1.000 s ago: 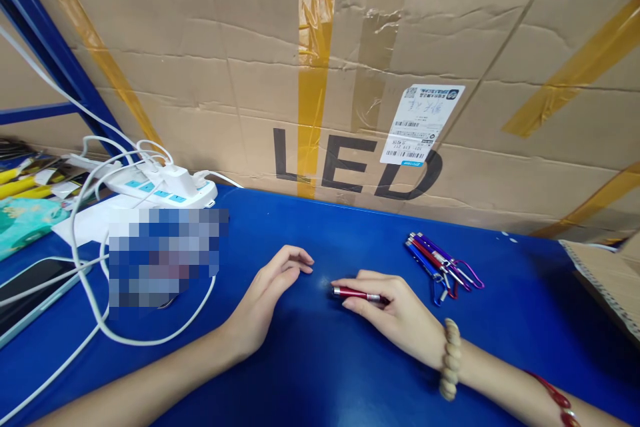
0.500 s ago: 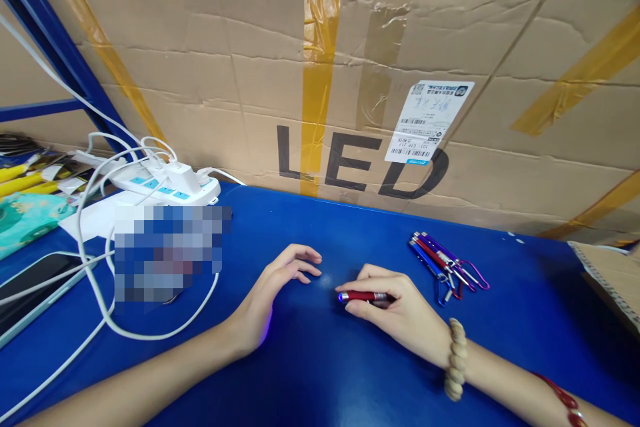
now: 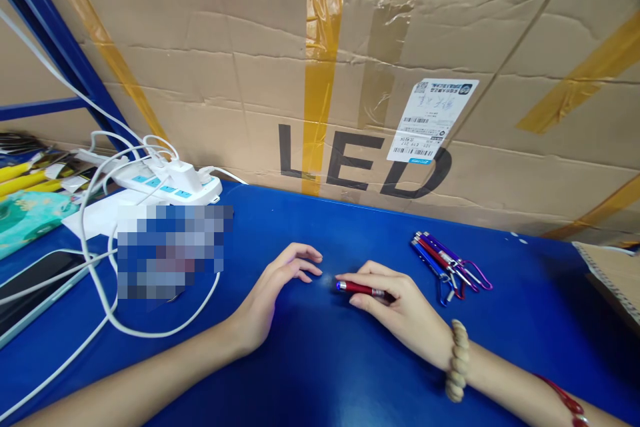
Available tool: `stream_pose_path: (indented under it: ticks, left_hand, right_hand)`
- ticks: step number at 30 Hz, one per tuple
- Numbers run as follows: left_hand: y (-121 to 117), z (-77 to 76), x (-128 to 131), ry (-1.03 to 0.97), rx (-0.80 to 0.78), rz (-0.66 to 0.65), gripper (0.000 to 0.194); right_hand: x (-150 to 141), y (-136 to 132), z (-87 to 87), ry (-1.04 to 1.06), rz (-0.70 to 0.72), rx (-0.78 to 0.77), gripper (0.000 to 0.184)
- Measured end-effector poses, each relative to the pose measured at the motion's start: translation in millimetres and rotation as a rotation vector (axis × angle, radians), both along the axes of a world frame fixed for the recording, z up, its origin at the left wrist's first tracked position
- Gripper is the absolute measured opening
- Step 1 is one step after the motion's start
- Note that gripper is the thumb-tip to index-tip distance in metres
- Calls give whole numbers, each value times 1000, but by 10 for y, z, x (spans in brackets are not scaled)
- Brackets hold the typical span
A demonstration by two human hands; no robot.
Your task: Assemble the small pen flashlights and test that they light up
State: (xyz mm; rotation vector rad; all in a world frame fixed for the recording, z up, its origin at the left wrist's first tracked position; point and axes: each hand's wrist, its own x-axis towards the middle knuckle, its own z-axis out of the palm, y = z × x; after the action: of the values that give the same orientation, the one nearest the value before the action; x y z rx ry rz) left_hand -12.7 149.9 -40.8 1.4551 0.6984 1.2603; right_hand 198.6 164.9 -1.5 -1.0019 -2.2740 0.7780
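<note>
Between the thumb and fingers of my right hand (image 3: 395,293) is a small red flashlight (image 3: 361,289), its tip glowing blue-violet and pointing left. My left hand (image 3: 280,287) rests on its side on the blue tabletop (image 3: 310,360), fingers slightly bent and apart, holding nothing. A gap separates its fingertips from the lit tip, with a faint pale spot on the surface between them. Behind my right hand lies a bunch of similar slim flashlights (image 3: 443,260) in blue, red and purple, with carabiner clips at their near ends.
A large cardboard box (image 3: 240,80) marked LED stands along the back edge. At left are a white power strip (image 3: 200,190) with looping cables, a phone (image 3: 37,287), a teal packet (image 3: 37,217) and a blurred-out patch. Another cardboard piece (image 3: 610,280) lies at far right.
The red flashlight has tilted slightly in my right hand, and my thumb has shifted a little back from its tip. The violet glow on my left palm's edge has faded.
</note>
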Motion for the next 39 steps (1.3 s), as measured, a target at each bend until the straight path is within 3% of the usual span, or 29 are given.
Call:
stream_pose_path:
  ticks: [22,39]
  left_hand:
    - [-14,26,28,-22,-30,41,32]
    - [-12,-3,15,-5,9,20,20]
  right_hand:
    - [19,-37,-33,-157,3,25,27]
    - [16,-74,-42,-202,34,74,24]
